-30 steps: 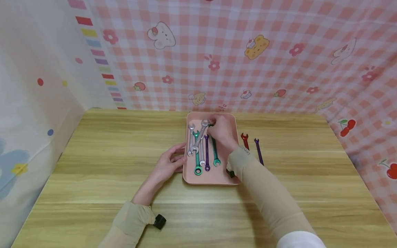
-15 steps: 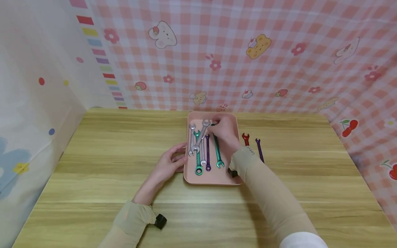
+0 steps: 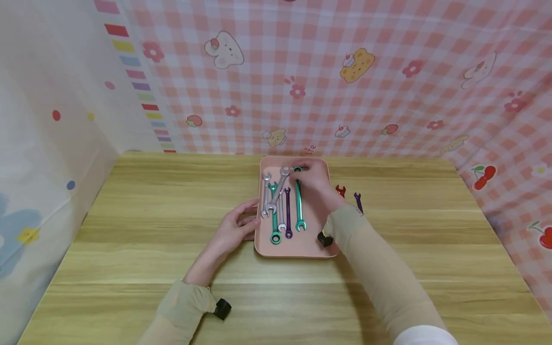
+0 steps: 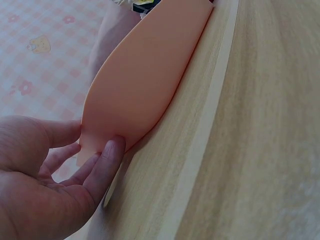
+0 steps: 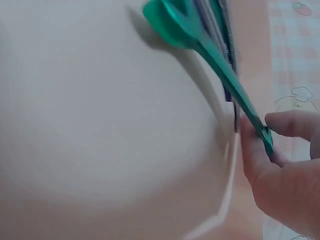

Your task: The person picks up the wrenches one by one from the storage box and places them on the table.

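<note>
A pink tray (image 3: 310, 247) holds several combination wrenches, silver, green and purple. With thumb and fingers, my right hand (image 3: 314, 178) pinches the far ring end of a green wrench (image 3: 299, 203) in the tray's right half. The right wrist view shows this green wrench (image 5: 225, 75) slanting away from the fingers, its open end farthest off. My left hand (image 3: 235, 226) touches the outside of the tray's left wall. Seen by the left wrist camera, its fingertips lie against the pink wall (image 4: 140, 75) and rim.
Right of the tray, a red wrench (image 3: 340, 190) and a purple wrench (image 3: 358, 202) lie on the wooden table (image 3: 431, 230), partly hidden by the right arm. Inside the tray, a silver wrench (image 3: 278, 191) crosses over a green wrench (image 3: 275, 225). A checked cloth (image 3: 258, 96) hangs behind.
The green wrench's near end swung right, then back left, and now lies straighter beside the purple wrench. My right hand shifted slightly right, uncovering its ring end. The left hand stays put.
</note>
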`<action>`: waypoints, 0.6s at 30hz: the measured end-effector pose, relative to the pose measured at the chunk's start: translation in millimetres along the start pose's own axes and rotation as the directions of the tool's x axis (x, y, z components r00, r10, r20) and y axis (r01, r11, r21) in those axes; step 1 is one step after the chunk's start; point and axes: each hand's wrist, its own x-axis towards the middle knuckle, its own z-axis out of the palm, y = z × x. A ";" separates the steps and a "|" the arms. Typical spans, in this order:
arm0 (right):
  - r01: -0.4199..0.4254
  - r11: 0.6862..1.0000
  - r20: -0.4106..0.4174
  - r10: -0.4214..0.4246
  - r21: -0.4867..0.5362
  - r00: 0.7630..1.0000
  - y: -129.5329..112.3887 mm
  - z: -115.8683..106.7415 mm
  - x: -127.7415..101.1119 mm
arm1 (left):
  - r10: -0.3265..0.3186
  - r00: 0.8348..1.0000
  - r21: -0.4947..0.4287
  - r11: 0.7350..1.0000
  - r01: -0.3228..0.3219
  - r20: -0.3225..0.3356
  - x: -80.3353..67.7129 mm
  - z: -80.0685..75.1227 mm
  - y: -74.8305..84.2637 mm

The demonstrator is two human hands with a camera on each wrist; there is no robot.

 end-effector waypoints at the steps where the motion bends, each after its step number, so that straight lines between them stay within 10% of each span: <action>1: 0.000 1.000 0.021 0.000 0.000 1.000 -1.3 -1.2 -0.4 | 0.000 1.000 -0.003 1.000 0.000 0.000 -0.1 -0.1 0.2; 18: -0.005 0.983 0.199 -0.032 0.181 0.980 -6.1 -20.1 -9.2 | -0.019 1.000 -0.009 1.000 0.018 -0.002 -0.9 0.4 2.2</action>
